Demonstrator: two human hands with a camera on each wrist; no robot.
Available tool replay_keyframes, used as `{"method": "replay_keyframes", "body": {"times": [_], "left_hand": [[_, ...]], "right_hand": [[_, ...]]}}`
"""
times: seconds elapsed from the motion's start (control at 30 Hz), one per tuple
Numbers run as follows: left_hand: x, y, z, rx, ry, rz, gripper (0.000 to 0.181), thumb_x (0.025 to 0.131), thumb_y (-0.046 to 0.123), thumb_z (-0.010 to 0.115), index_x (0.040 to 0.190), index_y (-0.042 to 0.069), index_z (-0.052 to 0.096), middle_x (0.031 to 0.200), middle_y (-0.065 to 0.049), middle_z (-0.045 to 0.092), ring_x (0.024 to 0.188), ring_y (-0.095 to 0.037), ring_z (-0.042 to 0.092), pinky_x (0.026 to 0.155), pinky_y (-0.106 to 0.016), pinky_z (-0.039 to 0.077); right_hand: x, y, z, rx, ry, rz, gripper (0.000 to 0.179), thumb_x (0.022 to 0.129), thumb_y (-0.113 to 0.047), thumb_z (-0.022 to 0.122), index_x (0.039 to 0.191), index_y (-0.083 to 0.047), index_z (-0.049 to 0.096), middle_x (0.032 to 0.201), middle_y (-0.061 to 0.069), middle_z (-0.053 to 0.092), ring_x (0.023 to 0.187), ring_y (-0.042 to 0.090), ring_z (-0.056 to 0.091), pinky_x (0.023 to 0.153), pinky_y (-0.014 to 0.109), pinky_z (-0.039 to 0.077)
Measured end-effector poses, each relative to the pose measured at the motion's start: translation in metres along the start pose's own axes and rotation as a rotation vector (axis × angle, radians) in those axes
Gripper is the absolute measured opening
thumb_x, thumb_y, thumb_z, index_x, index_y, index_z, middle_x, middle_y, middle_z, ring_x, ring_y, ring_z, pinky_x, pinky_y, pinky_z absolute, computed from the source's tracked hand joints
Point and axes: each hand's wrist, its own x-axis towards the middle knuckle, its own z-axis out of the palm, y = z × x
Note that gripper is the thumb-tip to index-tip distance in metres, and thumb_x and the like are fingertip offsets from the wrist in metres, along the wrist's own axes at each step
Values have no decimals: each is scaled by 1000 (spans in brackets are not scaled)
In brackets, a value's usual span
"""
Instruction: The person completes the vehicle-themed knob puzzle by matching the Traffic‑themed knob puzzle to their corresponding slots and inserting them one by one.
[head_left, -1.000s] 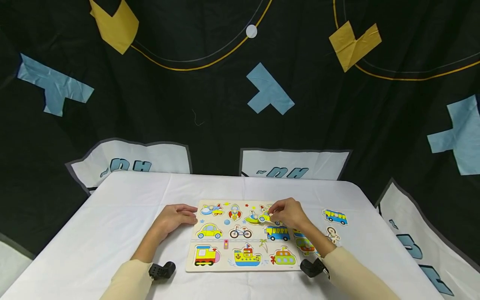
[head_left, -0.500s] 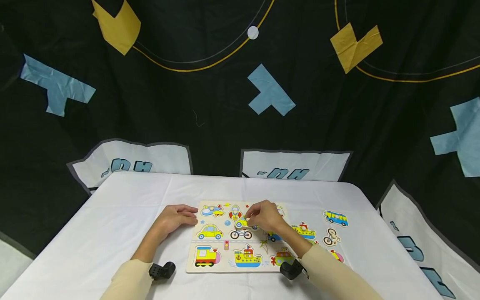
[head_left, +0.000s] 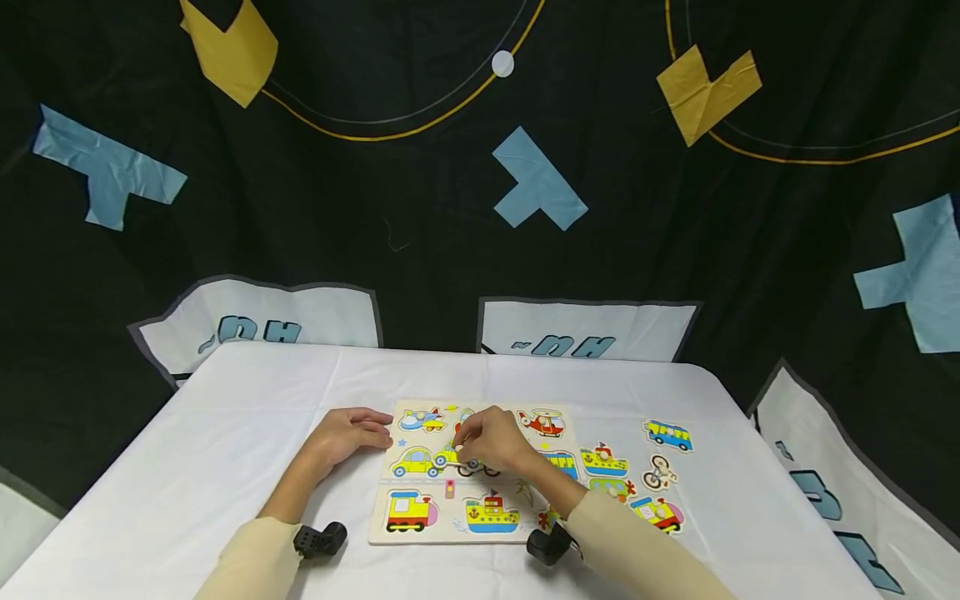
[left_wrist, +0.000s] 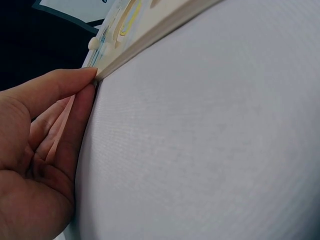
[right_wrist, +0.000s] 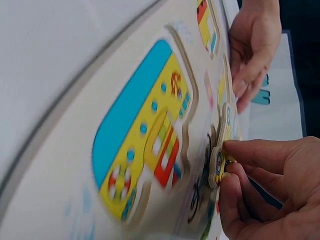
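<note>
A wooden peg puzzle board (head_left: 452, 523) with printed vehicles lies on the white table. My right hand (head_left: 491, 437) pinches the knob of a yellow car puzzle piece (head_left: 446, 457) between thumb and fingers. The piece is tilted over the board, between the printed yellow car (head_left: 411, 461) and the bicycle picture, which is partly covered. In the right wrist view, the edge of the car piece (right_wrist: 216, 167) shows beside my fingertips. At the board's left edge my left hand (head_left: 348, 433) rests on the table, thumb and fingertips touching the edge.
Right of the board lie loose pieces: a bus (head_left: 668, 435), a bicycle (head_left: 659, 473), a ship (head_left: 603, 461), a train (head_left: 660, 515) and a partly hidden submarine (head_left: 611, 487). A helicopter (head_left: 543, 423) sits at the board's upper right. A black curtain (head_left: 420, 225) hangs behind the table.
My right hand has carried the car piece leftward across the board, from near the helicopter to beside the printed car. My left hand has stayed at the board's left edge.
</note>
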Motion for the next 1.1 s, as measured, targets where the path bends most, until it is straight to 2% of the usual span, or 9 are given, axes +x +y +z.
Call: {"method": "replay_keyframes", "body": {"times": [0.2, 0.4, 0.87, 1.1], "left_hand": [[-2, -2, -1, 0, -10, 10, 45, 79, 18, 83, 121, 8, 73, 97, -4, 79, 99, -18, 69, 102, -49, 45], [-2, -2, -3, 3, -9, 16, 45, 79, 17, 83, 121, 7, 73, 96, -3, 79, 98, -17, 70, 103, -49, 45], [-3, 1, -1, 4, -13, 48, 43, 78, 16, 83, 119, 6, 74, 95, -4, 79, 95, -16, 70, 100, -47, 47], [-3, 1, -3, 0, -15, 51, 44, 78, 16, 84, 119, 6, 74, 95, -4, 79, 93, -14, 70, 99, -45, 48]], "right_hand": [[3, -11, 17, 21, -6, -8, 9, 76, -2, 83, 80, -8, 78, 68, -2, 68, 64, 9, 56, 59, 22, 43], [7, -20, 29, 40, -21, 20, 9, 77, -4, 83, 80, -10, 78, 67, -5, 66, 64, 9, 55, 60, 23, 42], [11, -33, 43, 41, -33, 33, 9, 75, -5, 85, 78, -11, 79, 64, -6, 66, 65, 7, 53, 63, 22, 41], [15, -34, 45, 2, -31, 36, 9, 76, -7, 85, 78, -13, 79, 64, -9, 65, 68, 6, 53, 64, 22, 41]]}}
